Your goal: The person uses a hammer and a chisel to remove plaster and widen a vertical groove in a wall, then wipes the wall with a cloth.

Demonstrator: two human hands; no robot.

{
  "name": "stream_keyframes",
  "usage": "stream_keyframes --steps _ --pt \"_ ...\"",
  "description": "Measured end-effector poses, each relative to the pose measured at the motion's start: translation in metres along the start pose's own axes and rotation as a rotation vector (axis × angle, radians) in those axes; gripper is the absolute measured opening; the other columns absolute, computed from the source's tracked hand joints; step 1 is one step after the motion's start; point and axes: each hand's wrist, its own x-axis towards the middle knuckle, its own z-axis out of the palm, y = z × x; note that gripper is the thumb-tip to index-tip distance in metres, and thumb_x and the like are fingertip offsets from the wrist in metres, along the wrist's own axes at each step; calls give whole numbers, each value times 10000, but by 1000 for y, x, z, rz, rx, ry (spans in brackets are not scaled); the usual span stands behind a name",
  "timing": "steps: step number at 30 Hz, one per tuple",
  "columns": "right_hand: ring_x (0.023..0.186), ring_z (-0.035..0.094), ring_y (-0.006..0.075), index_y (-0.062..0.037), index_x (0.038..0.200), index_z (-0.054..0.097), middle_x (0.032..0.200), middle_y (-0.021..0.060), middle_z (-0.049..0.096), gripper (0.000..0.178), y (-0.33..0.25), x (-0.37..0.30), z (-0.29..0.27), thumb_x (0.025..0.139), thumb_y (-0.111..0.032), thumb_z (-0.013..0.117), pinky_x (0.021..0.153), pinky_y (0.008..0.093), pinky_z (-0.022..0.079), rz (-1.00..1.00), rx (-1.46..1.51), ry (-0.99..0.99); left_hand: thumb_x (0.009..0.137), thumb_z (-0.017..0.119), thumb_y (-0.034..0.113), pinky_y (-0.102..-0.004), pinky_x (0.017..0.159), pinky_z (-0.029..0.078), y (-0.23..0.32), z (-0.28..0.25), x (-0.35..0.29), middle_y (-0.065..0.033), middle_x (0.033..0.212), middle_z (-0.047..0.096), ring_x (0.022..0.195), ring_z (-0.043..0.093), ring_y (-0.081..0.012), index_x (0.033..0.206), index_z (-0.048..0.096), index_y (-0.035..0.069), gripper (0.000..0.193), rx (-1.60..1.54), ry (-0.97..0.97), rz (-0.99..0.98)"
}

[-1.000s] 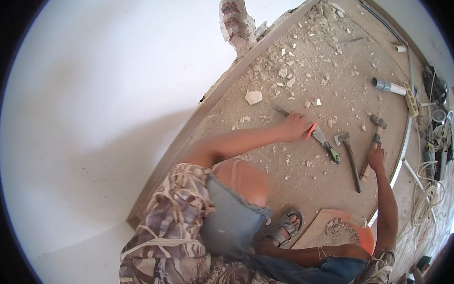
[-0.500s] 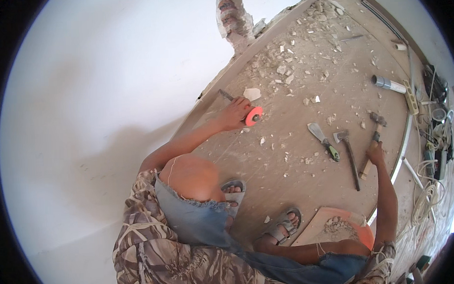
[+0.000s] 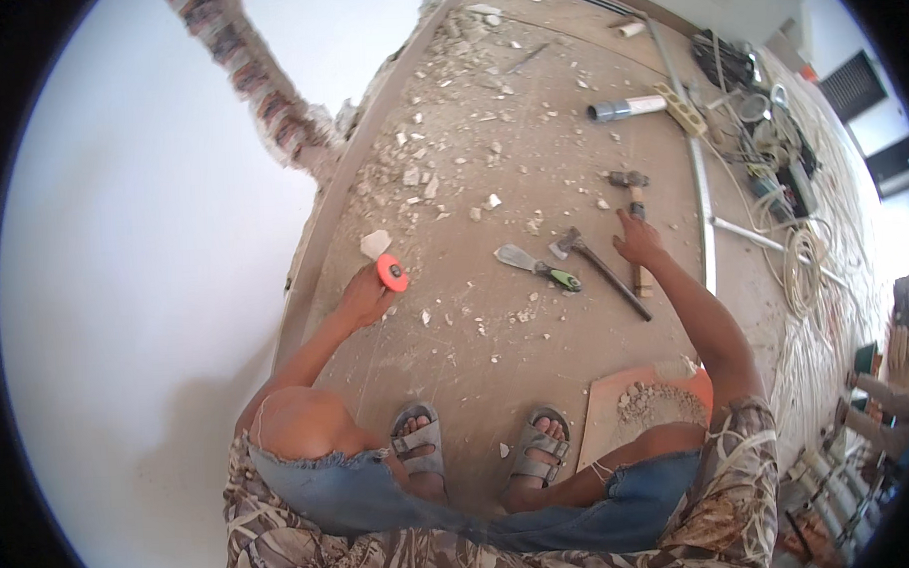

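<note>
Covering the dusty floor (image 3: pixel 456 314) beside a white wall (image 3: pixel 153 244): plaster rubble (image 3: pixel 439 134).

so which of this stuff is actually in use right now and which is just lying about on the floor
In hand:
- left hand holding an orange round tool near the wall base
- right hand resting on a wooden-handled hammer

Lying about:
- scraper
- dark-handled hammer
- grey pipe piece
- cable coils
- rubble
- board with debris

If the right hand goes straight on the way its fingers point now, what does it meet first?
Probably the wooden-handled hammer: the right hand points up-floor along its handle, fingertips at or almost on it. Beyond lies the grey pipe piece.
</note>
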Motion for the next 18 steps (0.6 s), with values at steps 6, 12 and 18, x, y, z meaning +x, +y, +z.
stream_keyframes --steps 6,12,18 --pt "1204 548 360 -100 1415 421 1321 189 557 628 -33 17 -10 877 -362 614 1004 473 454 -89 -47 -16 821 678 221 -445 764 510 -7 0 -47 -127 925 670 896 645 -347 1053 628 67 284 -105 51 -18" --pt "1093 606 376 -100 1297 487 1205 204 616 499 -15 2 0 864 -303 631 927 479 482 -147 0 -35 722 738 242 -429 877 437 -7 -8 -42 -125 974 604 991 573 -317 1001 631 50 355 248 -38 122" --pt "1108 601 381 -106 1297 497 1165 214 629 505 -24 -10 -17 855 -296 650 943 478 480 -136 -89 -129 689 757 241 -418 911 392 -40 -8 -10 -110 996 567 1022 533 -306 1019 603 53 409 158 14 290"
